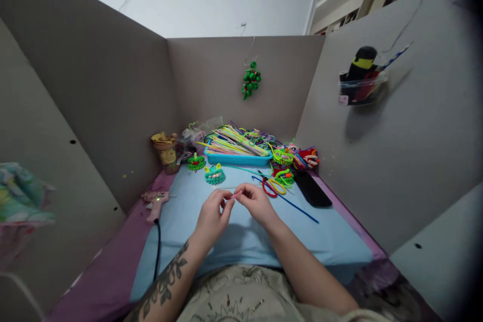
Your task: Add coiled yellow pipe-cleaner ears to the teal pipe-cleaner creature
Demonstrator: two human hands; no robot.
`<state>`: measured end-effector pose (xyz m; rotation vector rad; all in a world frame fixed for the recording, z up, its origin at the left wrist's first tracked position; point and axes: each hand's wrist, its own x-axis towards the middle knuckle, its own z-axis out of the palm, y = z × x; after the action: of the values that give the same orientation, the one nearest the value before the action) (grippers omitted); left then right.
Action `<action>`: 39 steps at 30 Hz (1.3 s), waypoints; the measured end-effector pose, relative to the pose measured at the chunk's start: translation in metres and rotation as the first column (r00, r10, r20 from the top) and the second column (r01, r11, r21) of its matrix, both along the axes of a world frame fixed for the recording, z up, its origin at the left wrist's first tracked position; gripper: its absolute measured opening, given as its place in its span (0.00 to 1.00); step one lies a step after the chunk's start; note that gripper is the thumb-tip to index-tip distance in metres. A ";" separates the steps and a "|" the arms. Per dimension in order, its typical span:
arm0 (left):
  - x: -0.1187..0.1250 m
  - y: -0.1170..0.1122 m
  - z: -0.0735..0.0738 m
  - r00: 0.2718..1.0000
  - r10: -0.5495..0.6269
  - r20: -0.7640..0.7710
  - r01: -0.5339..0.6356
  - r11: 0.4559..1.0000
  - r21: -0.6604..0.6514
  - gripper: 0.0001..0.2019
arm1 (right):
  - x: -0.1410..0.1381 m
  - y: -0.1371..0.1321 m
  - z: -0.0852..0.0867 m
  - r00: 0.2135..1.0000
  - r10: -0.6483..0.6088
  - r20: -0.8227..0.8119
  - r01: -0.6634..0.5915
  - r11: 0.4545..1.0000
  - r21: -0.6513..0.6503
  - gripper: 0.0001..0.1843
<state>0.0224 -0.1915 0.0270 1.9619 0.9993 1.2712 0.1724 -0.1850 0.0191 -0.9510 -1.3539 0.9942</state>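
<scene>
My left hand (218, 213) and my right hand (255, 202) meet over the front middle of the table. Pinched between their fingertips is a short pink piece of pipe cleaner (236, 194), mostly covered by the fingers. Just beyond my left hand sits a teal pipe-cleaner figure (215, 174) with yellow ears. Red-handled scissors (269, 188) and yellow-handled scissors (278, 186) lie past my right hand. Beside them a dark blue pipe cleaner (298, 207) stretches toward the right.
A blue tray (238, 160) heaped with pipe cleaners stands at the back. To the left lie a pink glue gun (156, 203) with a black cord and a brown cup (166, 153). At right are a black phone (312, 189) and colourful pipe-cleaner pieces (305, 157). Grey panels enclose three sides.
</scene>
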 end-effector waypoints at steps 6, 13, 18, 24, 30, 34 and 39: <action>-0.003 0.002 -0.004 0.984 0.132 -0.116 -0.102 0.967 0.233 0.08 | -0.005 -0.003 0.002 0.992 0.036 -0.122 -0.043 0.998 -0.050 0.09; 0.002 0.002 0.002 0.971 0.029 0.236 0.060 0.930 -0.363 0.13 | -0.004 -0.005 0.005 0.990 0.038 -0.132 -0.038 0.999 0.000 0.10; 0.000 0.001 0.010 0.776 -0.047 0.629 0.555 0.523 -0.646 0.11 | 0.001 -0.008 0.008 0.993 0.094 -0.067 -0.093 0.995 0.017 0.08; -0.001 0.001 0.015 0.755 -0.076 0.652 0.633 0.348 -0.692 0.10 | 0.005 -0.008 0.011 0.985 0.172 -0.031 -0.169 0.983 0.064 0.08; 0.007 -0.006 0.004 0.923 -0.063 0.379 0.261 0.828 -0.496 0.09 | 0.000 -0.004 0.004 0.996 0.080 -0.035 -0.079 0.997 0.027 0.12; 0.006 -0.007 -0.001 0.997 0.072 -0.041 -0.069 0.995 0.065 0.07 | -0.005 -0.004 -0.003 0.996 0.035 -0.082 -0.036 0.999 -0.010 0.13; 0.001 -0.001 -0.003 0.983 0.158 -0.092 -0.145 0.980 0.140 0.08 | -0.008 -0.007 -0.001 0.988 0.062 -0.144 -0.071 0.996 -0.059 0.12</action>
<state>0.0236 -0.1927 0.0238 2.1039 1.1605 1.3622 0.1647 -0.1920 0.0185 -0.8701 -1.2478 1.1404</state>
